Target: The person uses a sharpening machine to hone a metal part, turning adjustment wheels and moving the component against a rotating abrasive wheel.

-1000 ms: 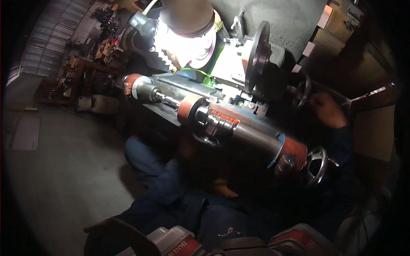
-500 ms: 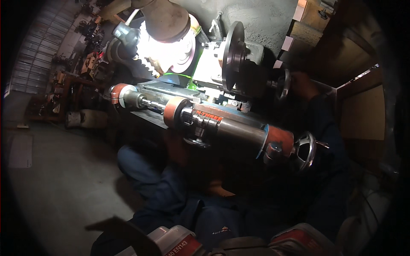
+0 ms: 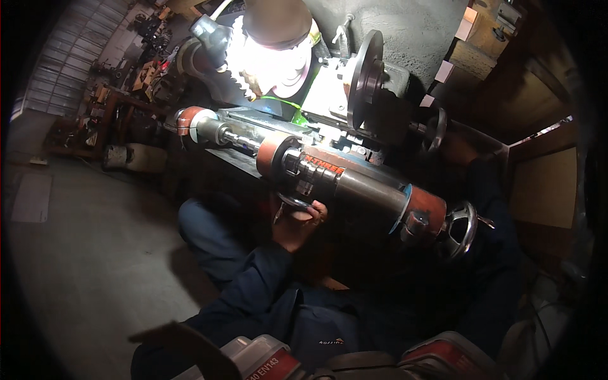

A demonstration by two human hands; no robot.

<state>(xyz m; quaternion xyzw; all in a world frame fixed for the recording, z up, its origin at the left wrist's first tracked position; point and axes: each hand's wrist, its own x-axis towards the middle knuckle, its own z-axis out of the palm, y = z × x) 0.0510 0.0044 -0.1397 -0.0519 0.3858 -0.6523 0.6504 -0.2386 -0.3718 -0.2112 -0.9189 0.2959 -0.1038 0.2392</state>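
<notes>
My left hand (image 3: 297, 223) is closed on a small chrome handwheel (image 3: 291, 201) below the machine's horizontal shaft assembly (image 3: 370, 197), which has red collars (image 3: 269, 158) and a larger chrome handwheel (image 3: 463, 231) at its right end. My right hand (image 3: 457, 149) is at a darker handwheel (image 3: 436, 132) farther back; its fingers are lost in shadow. Behind the shaft stand a dark vertical disc (image 3: 361, 76) and a brightly lit wheel (image 3: 285, 73) beside a pale metal block (image 3: 323, 95) with green light at its edge.
A grey wall (image 3: 411, 31) backs the machine. At the left are a cluttered wooden rack (image 3: 101, 126), a pale cylindrical object (image 3: 130, 157) on the floor (image 3: 95, 266), and a shutter (image 3: 60, 76). Wooden panels (image 3: 541, 183) stand close on the right. My legs (image 3: 209, 234) are below the machine.
My left hand has come up from the dark under the machine onto the small handwheel. My right hand remains near the rear handwheel. The view has shifted slightly.
</notes>
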